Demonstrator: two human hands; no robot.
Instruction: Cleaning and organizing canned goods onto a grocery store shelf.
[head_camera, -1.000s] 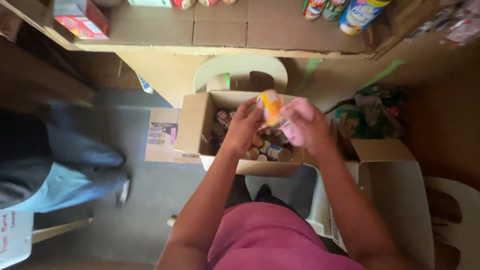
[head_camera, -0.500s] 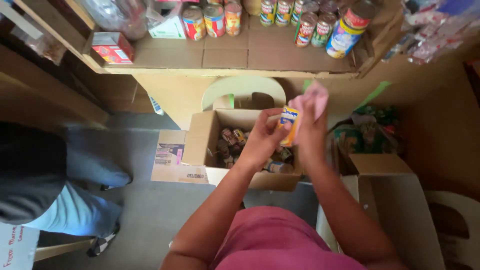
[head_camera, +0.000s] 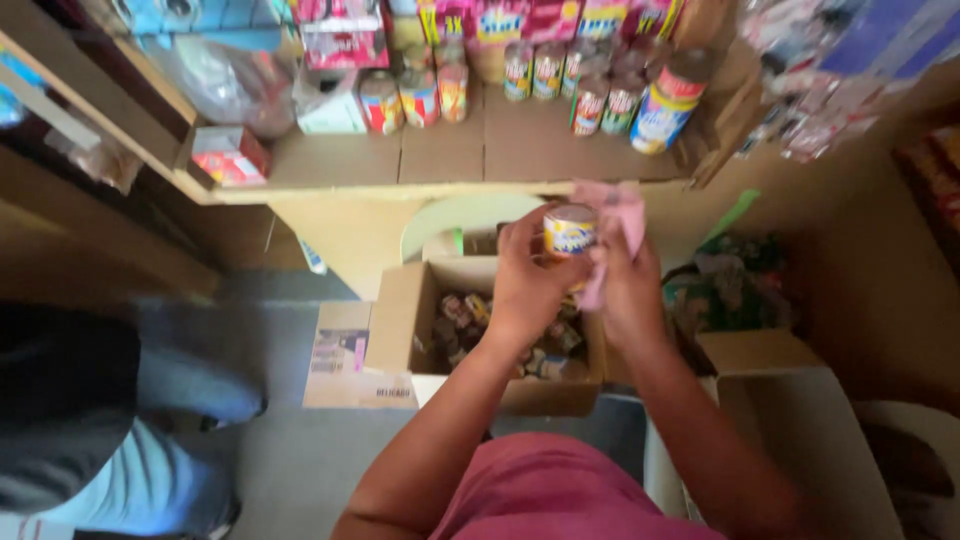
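1. A small round tin can with a yellow and blue label (head_camera: 570, 232) is held up at about the level of the shelf edge, above the open brown cardboard box (head_camera: 400, 320). It is raised clear of the box so that its sides can be reached all round.
2. The left hand (head_camera: 525, 285) is closed around the can from the left and below, with the fingers curled about its body. The grip steadies the can while the other hand works on it.
3. The right hand (head_camera: 625, 290) is closed on a crumpled pink cloth (head_camera: 615, 225), which is pressed against the right side and top of the can, apparently so that the surface can be wiped. How tightly the cloth is pinched cannot be told, since the picture is blurred there.
4. The box stands on the grey floor, directly beneath the hands, and is part filled with more small cans and packets within easy reach.
5. On the tan wooden shelf (head_camera: 440, 165) behind, similar cans (head_camera: 590, 100) are stood upright in rows with their labels outward.
6. At the left, the legs of another person in light trousers (head_camera: 130, 470) are seen, well apart from the hands.
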